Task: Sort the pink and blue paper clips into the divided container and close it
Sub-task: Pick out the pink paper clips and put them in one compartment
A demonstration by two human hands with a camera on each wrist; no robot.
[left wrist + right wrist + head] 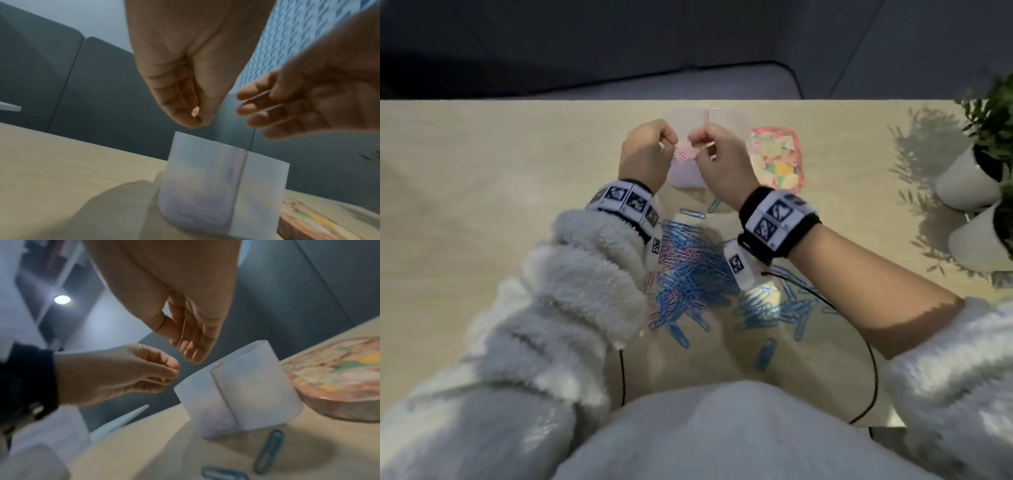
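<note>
Over the divided container point(690, 178), at twelve o'clock from the mixed clip pile point(688, 274), both hands hover close together. The left hand point(645, 154) has its fingers point(174, 100) curled tight, tips pressed to the thumb, with a small pink bit showing between them, probably a pink clip. The right hand point(722, 154) also pinches something thin with curled fingers point(197, 344); its colour is too blurred to tell. Pink clips point(683, 153) already lie in the container's left compartment. The risk, as I judge it: a release near the centre divider could send a clip into the wrong half, or onto the surface point(500, 154). The flowered lid point(779, 157) waits at three o'clock.
</note>
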